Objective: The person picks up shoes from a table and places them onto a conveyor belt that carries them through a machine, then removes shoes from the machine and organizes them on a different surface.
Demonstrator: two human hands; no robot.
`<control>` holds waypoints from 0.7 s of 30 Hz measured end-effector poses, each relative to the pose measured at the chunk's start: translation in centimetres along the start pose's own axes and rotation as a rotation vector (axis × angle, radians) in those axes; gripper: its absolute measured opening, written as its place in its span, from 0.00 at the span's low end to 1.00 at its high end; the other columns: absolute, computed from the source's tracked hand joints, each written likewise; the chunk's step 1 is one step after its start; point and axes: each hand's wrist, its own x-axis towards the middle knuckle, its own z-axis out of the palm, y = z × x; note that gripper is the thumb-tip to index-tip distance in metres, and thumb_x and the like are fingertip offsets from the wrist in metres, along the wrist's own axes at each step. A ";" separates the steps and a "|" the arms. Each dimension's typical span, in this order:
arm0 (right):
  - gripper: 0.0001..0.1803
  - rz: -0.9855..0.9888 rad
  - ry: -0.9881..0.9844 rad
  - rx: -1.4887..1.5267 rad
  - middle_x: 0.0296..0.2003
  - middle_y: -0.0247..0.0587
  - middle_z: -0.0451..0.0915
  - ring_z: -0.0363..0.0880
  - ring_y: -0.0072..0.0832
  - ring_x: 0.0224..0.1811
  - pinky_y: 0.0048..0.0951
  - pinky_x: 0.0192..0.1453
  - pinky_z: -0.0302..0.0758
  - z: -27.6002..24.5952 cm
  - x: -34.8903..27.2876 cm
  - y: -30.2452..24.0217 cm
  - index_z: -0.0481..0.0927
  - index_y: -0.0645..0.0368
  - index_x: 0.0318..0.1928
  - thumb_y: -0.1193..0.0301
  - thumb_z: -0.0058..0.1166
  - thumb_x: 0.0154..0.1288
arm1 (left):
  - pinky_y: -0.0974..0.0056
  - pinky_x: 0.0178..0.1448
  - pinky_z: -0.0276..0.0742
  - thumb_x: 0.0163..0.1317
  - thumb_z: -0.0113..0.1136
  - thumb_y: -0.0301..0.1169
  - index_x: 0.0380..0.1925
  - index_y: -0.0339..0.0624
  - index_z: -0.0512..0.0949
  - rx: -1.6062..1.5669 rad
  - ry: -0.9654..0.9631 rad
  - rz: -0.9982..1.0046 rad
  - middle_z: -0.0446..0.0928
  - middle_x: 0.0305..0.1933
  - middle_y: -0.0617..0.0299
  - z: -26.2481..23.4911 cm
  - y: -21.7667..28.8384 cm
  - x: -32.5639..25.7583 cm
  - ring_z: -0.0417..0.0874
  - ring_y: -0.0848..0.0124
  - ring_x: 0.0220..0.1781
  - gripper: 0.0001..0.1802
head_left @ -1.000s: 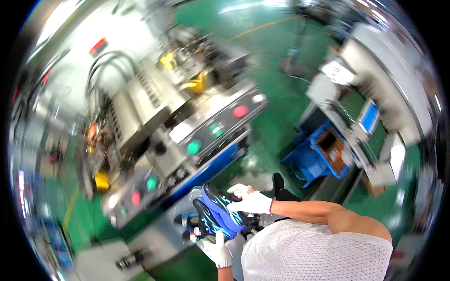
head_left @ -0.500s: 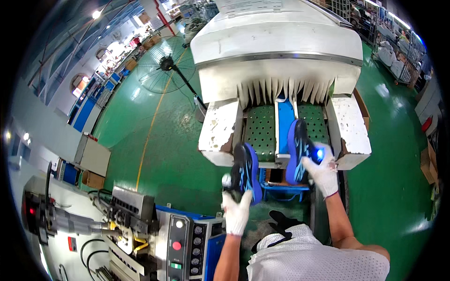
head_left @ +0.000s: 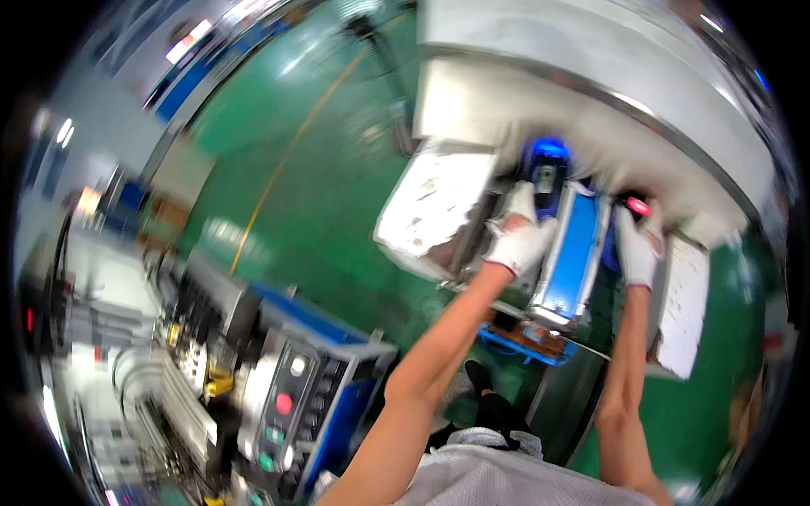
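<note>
In white gloves, both my hands reach forward to the opening of a white conveyor machine. My left hand (head_left: 516, 238) is closed around the heel end of a dark shoe with a blue-purple sole edge (head_left: 547, 181); its toe end is at the hanging strip curtain (head_left: 607, 164). To the right, across a blue centre strip (head_left: 572, 249), my right hand (head_left: 639, 249) grips the second shoe (head_left: 609, 250). That shoe is mostly hidden by the glove. Motion blurs both shoes and the fingers.
White scuffed side blocks (head_left: 439, 202) flank the opening. A control panel (head_left: 291, 396) with a red button stands at lower left, beside metal machinery (head_left: 181, 363). A blue frame (head_left: 527, 344) sits below the conveyor. A floor fan (head_left: 363, 29) stands far left on green floor.
Both hands have moved forward with the shoes, from in front of the conveyor to the strip curtain. The view has tilted and shifted, and my forearms now stretch farther out.
</note>
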 end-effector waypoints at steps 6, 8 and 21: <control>0.30 -0.163 -0.637 1.054 0.70 0.52 0.71 0.72 0.40 0.71 0.40 0.77 0.66 -0.4 -19.1 -11.6 0.64 0.68 0.74 0.78 0.53 0.75 | 0.51 0.62 0.79 0.71 0.53 0.40 0.56 0.37 0.78 0.058 -0.261 -0.371 0.82 0.56 0.46 -11.7 -6.3 -28.9 0.84 0.50 0.59 0.21; 0.30 -0.236 -1.278 0.917 0.69 0.50 0.73 0.75 0.38 0.68 0.39 0.74 0.70 5.2 -26.8 -11.1 0.67 0.64 0.72 0.75 0.58 0.73 | 0.51 0.60 0.79 0.72 0.51 0.41 0.52 0.39 0.80 0.133 -0.349 -0.614 0.83 0.54 0.47 -17.1 -8.0 -40.0 0.84 0.49 0.58 0.20; 0.36 -1.280 -1.753 -0.092 0.63 0.59 0.79 0.80 0.43 0.65 0.39 0.66 0.77 14.7 -50.9 -17.5 0.68 0.66 0.71 0.61 0.64 0.68 | 0.44 0.59 0.80 0.65 0.62 0.45 0.51 0.48 0.78 0.202 1.325 -2.080 0.84 0.50 0.50 -5.5 -5.8 -93.2 0.86 0.49 0.54 0.20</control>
